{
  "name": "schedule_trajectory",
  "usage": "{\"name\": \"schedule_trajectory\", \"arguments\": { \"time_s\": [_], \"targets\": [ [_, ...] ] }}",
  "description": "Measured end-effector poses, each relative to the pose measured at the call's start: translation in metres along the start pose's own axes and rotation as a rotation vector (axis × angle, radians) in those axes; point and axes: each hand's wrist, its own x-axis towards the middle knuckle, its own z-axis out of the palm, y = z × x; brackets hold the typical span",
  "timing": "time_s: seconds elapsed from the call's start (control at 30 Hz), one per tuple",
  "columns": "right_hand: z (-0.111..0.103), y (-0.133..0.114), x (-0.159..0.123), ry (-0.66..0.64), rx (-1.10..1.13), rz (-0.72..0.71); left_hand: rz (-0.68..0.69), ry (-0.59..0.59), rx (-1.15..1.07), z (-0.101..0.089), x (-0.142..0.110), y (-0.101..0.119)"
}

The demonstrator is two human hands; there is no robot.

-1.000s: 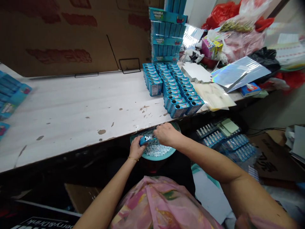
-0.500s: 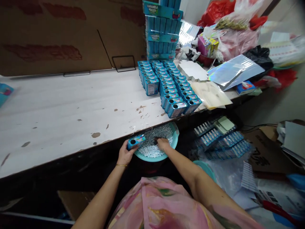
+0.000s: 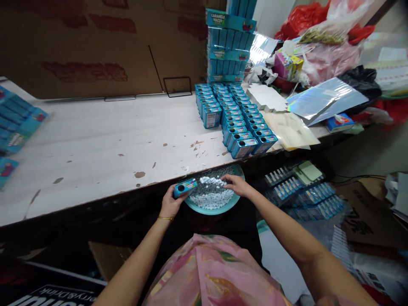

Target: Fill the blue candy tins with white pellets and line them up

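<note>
My left hand (image 3: 171,205) is closed around a small blue tin (image 3: 186,188), tilted at the left rim of a pale green basin (image 3: 208,211). A dark round opening shows at the near end of the tin's top. White candies (image 3: 212,199) fill the basin. Over its right side my right hand (image 3: 237,185) reaches in, fingers bent, at the end of a raised, brighter band of candies. Whether these lie in a clear scoop in my fingers, I cannot make out.
Rows of blue tins (image 3: 244,146) stand on the white table (image 3: 105,140), before stacked blue display trays (image 3: 229,55). More blue trays (image 3: 22,121) sit at the left. Clear plastic packs (image 3: 302,187) lie low at right. A large cardboard box (image 3: 95,46) stands behind.
My right hand was at the tin's mouth, then dipped into the candies, and is now higher at the basin's right side. The tin turned from its candy-filled opening facing the basin to lying tilted leftward.
</note>
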Motion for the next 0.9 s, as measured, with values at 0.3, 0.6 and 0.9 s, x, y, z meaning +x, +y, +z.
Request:
{"name": "schedule_trajectory", "arguments": {
  "time_s": [0.3, 0.6, 0.9],
  "targets": [
    [-0.035, -0.094, -0.006, -0.129, -0.637, -0.087, 0.150, -0.067, 0.169, 0.033, 0.005, -0.001],
    [-0.033, -0.137, -0.003, -0.144, -0.874, -0.144, 0.153, -0.030, 0.175, 0.037, 0.006, -0.005],
    [-0.042, -0.065, -0.013, -0.100, -0.765, -0.006, 0.075, 0.023, 0.044, 0.027, 0.006, -0.005]
  ]
}}
